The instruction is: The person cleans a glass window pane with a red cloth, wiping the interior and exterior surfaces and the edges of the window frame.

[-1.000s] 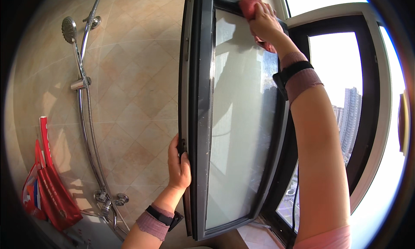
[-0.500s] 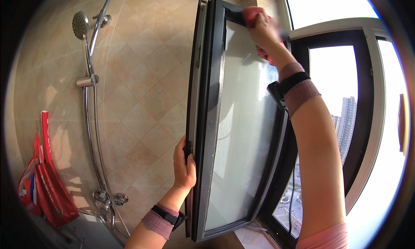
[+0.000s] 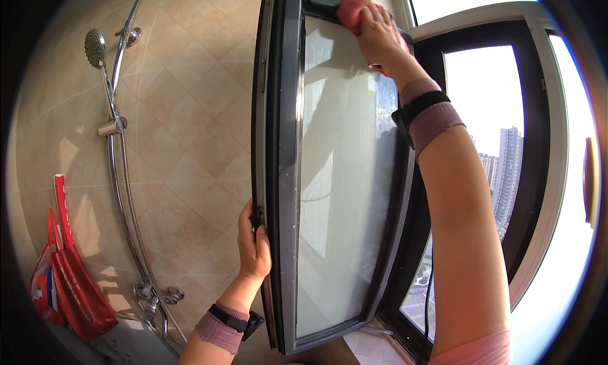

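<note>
An open window sash [image 3: 291,175] with a dark grey frame and a frosted glass pane [image 3: 342,194] stands upright before me. My left hand [image 3: 254,246] grips its left edge low down, thumb toward me, beside a small dark fitting; the fingertips are hidden behind the edge. High up, my right hand [image 3: 383,41] presses a crumpled red cloth [image 3: 352,14] against the sash's top rail, near the upper right corner. Part of the cloth shows below the palm. Both wrists carry a black strap over a mauve cuff.
A hand shower [image 3: 95,48] on a chrome rail and a mixer tap [image 3: 151,295] are on the tiled wall at left. Red bags [image 3: 79,289] hang lower left. Right of the sash stands a dark window frame [image 3: 535,143], with a black cable [image 3: 429,289] hanging near it.
The whole view has shifted, so the sash and wall sit farther left. My right hand, blurred before, now shows clearly on the cloth along the top rail. My left hand keeps its grip.
</note>
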A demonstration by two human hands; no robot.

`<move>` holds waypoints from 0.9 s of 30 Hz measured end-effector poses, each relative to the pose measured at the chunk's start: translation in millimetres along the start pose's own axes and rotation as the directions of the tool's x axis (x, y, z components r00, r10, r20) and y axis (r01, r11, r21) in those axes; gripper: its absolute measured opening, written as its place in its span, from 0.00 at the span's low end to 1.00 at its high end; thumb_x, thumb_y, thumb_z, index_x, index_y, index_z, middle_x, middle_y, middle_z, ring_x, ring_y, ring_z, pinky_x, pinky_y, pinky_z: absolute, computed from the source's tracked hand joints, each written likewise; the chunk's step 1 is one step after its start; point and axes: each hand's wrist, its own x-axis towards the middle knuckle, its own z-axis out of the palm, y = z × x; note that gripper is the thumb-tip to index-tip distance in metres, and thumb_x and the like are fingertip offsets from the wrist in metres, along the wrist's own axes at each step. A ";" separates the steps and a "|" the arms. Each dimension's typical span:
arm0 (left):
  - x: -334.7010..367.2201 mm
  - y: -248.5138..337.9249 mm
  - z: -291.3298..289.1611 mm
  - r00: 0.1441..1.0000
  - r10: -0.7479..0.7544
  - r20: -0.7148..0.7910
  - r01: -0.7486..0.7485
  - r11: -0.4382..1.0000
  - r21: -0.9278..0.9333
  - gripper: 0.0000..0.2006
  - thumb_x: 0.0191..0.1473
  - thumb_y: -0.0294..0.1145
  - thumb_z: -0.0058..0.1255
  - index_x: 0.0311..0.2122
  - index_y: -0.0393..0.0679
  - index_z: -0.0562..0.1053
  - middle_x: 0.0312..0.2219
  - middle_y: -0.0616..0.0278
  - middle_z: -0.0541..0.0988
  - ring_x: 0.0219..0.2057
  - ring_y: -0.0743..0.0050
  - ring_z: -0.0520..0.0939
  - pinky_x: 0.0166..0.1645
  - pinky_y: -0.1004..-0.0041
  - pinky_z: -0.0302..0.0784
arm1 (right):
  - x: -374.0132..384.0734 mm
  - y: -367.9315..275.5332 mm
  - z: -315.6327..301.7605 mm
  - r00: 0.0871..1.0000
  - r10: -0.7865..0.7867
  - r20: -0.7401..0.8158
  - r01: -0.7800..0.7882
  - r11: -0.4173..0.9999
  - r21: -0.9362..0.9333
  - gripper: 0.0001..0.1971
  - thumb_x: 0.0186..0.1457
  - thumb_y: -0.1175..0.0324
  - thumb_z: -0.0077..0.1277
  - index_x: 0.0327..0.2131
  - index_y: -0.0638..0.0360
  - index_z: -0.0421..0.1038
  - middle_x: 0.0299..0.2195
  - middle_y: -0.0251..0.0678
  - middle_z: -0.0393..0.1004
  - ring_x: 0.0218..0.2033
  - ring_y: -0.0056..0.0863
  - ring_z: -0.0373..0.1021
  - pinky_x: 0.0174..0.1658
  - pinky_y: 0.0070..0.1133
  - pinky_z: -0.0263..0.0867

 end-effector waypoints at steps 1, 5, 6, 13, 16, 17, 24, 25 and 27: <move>0.0 -1.3 0.0 1.000 -0.002 0.000 0.002 1.000 0.000 0.27 0.59 0.25 0.32 0.64 0.30 0.55 0.58 0.43 0.66 0.59 0.55 0.69 0.65 0.61 0.62 | -3.9 9.3 -3.9 0.998 0.030 0.050 -0.030 1.000 0.004 0.26 0.57 0.68 0.43 0.60 0.59 0.59 0.70 0.46 0.49 0.72 0.47 0.41 0.73 0.36 0.37; 1.4 -1.3 3.7 1.000 -0.003 0.002 0.003 1.000 -0.001 0.27 0.59 0.26 0.32 0.64 0.31 0.55 0.58 0.44 0.66 0.58 0.55 0.69 0.64 0.61 0.62 | -11.6 61.7 12.6 0.978 0.179 0.108 -0.183 0.983 0.029 0.33 0.54 0.69 0.48 0.64 0.58 0.54 0.70 0.43 0.47 0.72 0.46 0.41 0.72 0.35 0.41; 0.7 -0.6 0.6 1.000 -0.005 -0.007 0.005 1.000 0.010 0.27 0.59 0.26 0.32 0.64 0.31 0.55 0.58 0.44 0.66 0.58 0.55 0.69 0.64 0.61 0.62 | -13.5 60.9 8.4 0.958 0.220 0.185 -0.222 0.975 -0.010 0.33 0.54 0.67 0.47 0.64 0.60 0.54 0.70 0.46 0.47 0.72 0.45 0.40 0.72 0.33 0.40; 0.6 1.1 8.3 1.000 -0.001 0.000 0.001 1.000 -0.015 0.28 0.59 0.26 0.32 0.64 0.30 0.55 0.59 0.44 0.65 0.59 0.55 0.68 0.64 0.61 0.62 | 21.6 104.1 -2.0 0.917 0.253 0.309 -0.319 0.930 0.185 0.28 0.54 0.67 0.46 0.60 0.64 0.59 0.63 0.52 0.61 0.63 0.48 0.61 0.63 0.35 0.59; -2.2 0.3 3.6 1.000 -0.003 -0.020 0.003 1.000 0.022 0.28 0.58 0.25 0.32 0.64 0.30 0.55 0.59 0.44 0.65 0.59 0.55 0.68 0.65 0.61 0.62 | -5.9 98.2 25.8 0.946 0.287 0.150 -0.309 0.938 0.154 0.28 0.55 0.67 0.46 0.59 0.65 0.60 0.61 0.53 0.63 0.61 0.49 0.62 0.62 0.35 0.61; -2.5 -0.1 2.9 1.000 -0.011 -0.017 0.011 1.000 0.019 0.28 0.58 0.25 0.32 0.64 0.30 0.55 0.59 0.44 0.65 0.59 0.55 0.68 0.65 0.61 0.62 | -15.5 94.3 24.9 0.955 0.268 0.125 -0.279 0.956 0.087 0.28 0.54 0.66 0.46 0.59 0.64 0.59 0.61 0.54 0.63 0.61 0.52 0.62 0.61 0.36 0.61; 1.6 4.5 1.7 0.999 -0.034 -0.013 0.034 0.999 0.000 0.27 0.58 0.25 0.30 0.64 0.30 0.55 0.58 0.43 0.66 0.58 0.56 0.69 0.64 0.62 0.62 | -18.4 113.7 39.5 0.979 0.174 0.104 -0.186 0.976 0.117 0.27 0.52 0.65 0.46 0.56 0.60 0.60 0.63 0.51 0.59 0.61 0.54 0.61 0.60 0.38 0.62; 2.2 4.7 2.7 1.000 -0.027 -0.011 0.027 1.000 0.004 0.27 0.58 0.25 0.30 0.64 0.30 0.55 0.58 0.43 0.66 0.58 0.56 0.69 0.64 0.62 0.62 | -23.5 111.7 36.2 0.973 0.198 0.119 -0.211 0.972 0.105 0.27 0.52 0.64 0.46 0.57 0.57 0.60 0.63 0.50 0.60 0.61 0.55 0.61 0.60 0.39 0.62; 3.1 2.0 4.9 1.000 -0.012 -0.017 0.012 1.000 0.015 0.27 0.58 0.25 0.30 0.64 0.30 0.56 0.58 0.44 0.66 0.59 0.56 0.69 0.65 0.62 0.61 | -33.4 107.7 27.6 0.961 0.229 0.154 -0.243 0.966 0.083 0.28 0.52 0.63 0.46 0.58 0.55 0.60 0.63 0.48 0.59 0.61 0.54 0.62 0.60 0.39 0.62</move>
